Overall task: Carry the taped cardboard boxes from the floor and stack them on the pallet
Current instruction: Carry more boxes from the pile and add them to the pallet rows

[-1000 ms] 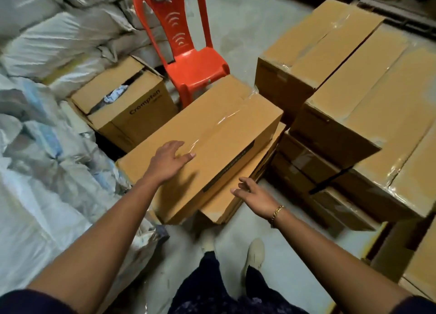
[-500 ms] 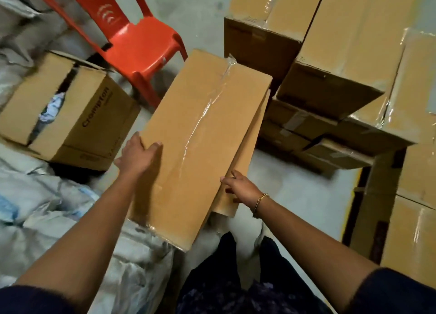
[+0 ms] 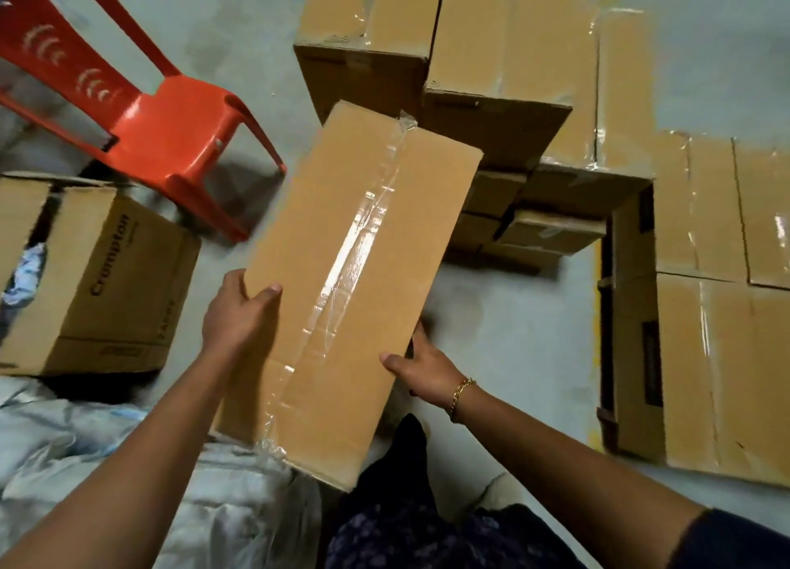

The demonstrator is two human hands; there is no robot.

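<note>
Mid-carry, I judge: the left hand (image 3: 237, 316) curls over the nine o'clock edge of the taped box (image 3: 355, 278), which hangs clear of the floor (image 3: 513, 312) between both grips, the right hand (image 3: 421, 365) clamps its four o'clock edge, and next it must swing toward the stacked boxes (image 3: 705, 354) at three o'clock.

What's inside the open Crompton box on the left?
Through the gap between the flaps of the Crompton box, crumpled pale blue-white material shows; I can't tell whether it is cloth or plastic. The flaps cover everything else inside.
</note>
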